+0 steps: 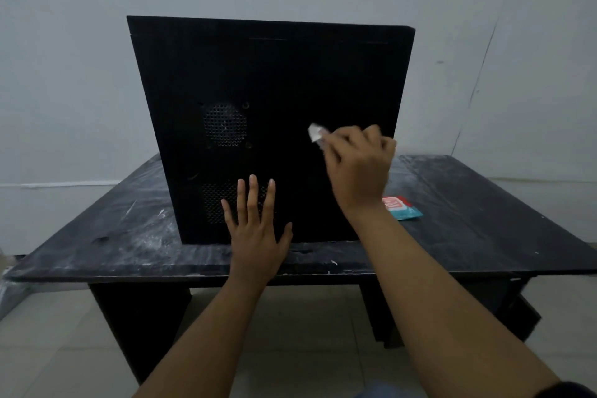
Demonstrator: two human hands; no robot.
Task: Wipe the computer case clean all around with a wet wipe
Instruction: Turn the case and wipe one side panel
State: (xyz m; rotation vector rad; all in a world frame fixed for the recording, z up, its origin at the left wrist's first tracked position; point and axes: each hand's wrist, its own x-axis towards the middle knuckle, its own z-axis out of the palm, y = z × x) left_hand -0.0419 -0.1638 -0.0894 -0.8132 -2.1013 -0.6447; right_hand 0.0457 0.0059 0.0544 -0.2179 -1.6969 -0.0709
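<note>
A black computer case (274, 74) stands upright on a black table (468, 220), its side panel with two round vent grilles facing me. My left hand (255, 229) lies flat against the lower part of that panel, fingers spread, over the lower grille. My right hand (358, 165) is higher and to the right, closed on a white wet wipe (315, 132) that it presses to the panel. Only a crumpled corner of the wipe shows past the fingers.
A red and teal wet-wipe pack (402, 207) lies on the table just right of the case, behind my right wrist. The tabletop is scuffed with white marks. A pale wall rises behind, and a tiled floor (290, 349) lies below the table's front edge.
</note>
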